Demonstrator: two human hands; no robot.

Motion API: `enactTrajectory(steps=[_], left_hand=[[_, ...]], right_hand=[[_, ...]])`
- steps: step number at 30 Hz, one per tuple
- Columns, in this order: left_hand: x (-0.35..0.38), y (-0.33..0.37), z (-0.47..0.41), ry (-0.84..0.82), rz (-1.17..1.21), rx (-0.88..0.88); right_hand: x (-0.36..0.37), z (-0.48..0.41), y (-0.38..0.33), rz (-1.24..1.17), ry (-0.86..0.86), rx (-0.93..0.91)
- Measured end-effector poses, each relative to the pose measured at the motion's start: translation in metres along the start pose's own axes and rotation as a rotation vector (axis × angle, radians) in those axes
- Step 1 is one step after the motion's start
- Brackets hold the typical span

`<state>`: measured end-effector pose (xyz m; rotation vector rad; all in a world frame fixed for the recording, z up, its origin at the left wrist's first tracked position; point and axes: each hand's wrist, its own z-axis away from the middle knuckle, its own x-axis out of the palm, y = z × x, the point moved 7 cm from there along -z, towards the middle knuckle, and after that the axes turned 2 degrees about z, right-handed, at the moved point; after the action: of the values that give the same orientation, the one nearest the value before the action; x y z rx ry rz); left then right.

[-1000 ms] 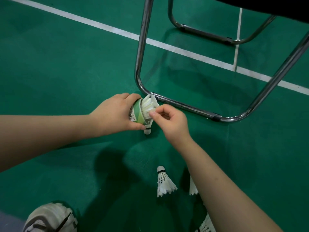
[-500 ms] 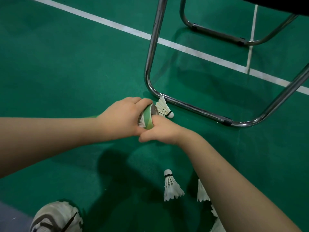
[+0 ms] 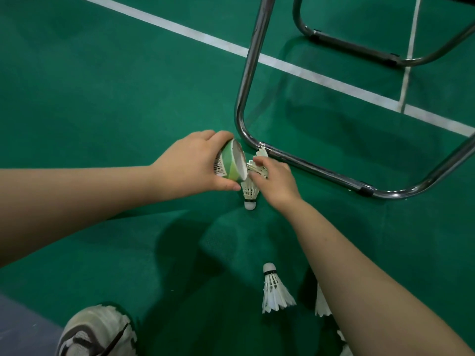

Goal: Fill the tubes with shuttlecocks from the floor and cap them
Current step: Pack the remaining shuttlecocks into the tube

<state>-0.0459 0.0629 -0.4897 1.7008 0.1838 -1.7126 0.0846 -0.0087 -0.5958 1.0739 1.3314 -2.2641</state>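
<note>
Left hand (image 3: 190,168) gripped the green tube (image 3: 231,163), fingers curled round it. Right hand (image 3: 277,183) pinched a shuttlecock (image 3: 258,168) at its fingertips; second shuttlecock (image 3: 249,192) just below them.

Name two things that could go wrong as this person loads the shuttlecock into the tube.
The right hand pinches the shuttlecock by its feathers; squeezing, or catching them on the rim of the tube, may bend them. A second shuttlecock lies on the floor just below the tube in the left hand and could get knocked away.
</note>
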Motion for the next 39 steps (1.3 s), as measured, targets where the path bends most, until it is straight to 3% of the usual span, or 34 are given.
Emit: enactTrajectory(steps=[8,13,16,19,26,29,35,39], left_hand=[[0.0,0.0,0.001,-0.002,0.0,0.0],[0.0,0.003,0.002,-0.003,-0.003,0.0],[0.001,0.004,0.003,-0.013,-0.003,-0.007],[0.001,0.006,0.005,-0.011,0.002,-0.006],[0.005,0.007,0.008,-0.03,-0.007,-0.012],[0.005,0.008,0.009,-0.039,-0.012,-0.011],[0.005,0.012,0.01,-0.016,-0.001,-0.002],[0.004,0.01,0.009,0.012,-0.005,0.001]], right_hand=[[0.024,0.008,0.006,0.232,-0.042,0.037],[0.02,0.018,0.02,0.151,-0.065,0.144],[0.014,0.023,0.027,-0.086,-0.044,0.204],[-0.005,0.024,0.028,-0.368,0.105,0.22],[-0.063,0.044,-0.005,-1.011,0.45,-0.081],[-0.059,0.056,-0.032,-0.952,0.406,-0.195],[-0.034,0.068,-0.061,-0.491,0.242,-0.292],[-0.026,0.07,-0.067,-0.486,0.097,-0.327]])
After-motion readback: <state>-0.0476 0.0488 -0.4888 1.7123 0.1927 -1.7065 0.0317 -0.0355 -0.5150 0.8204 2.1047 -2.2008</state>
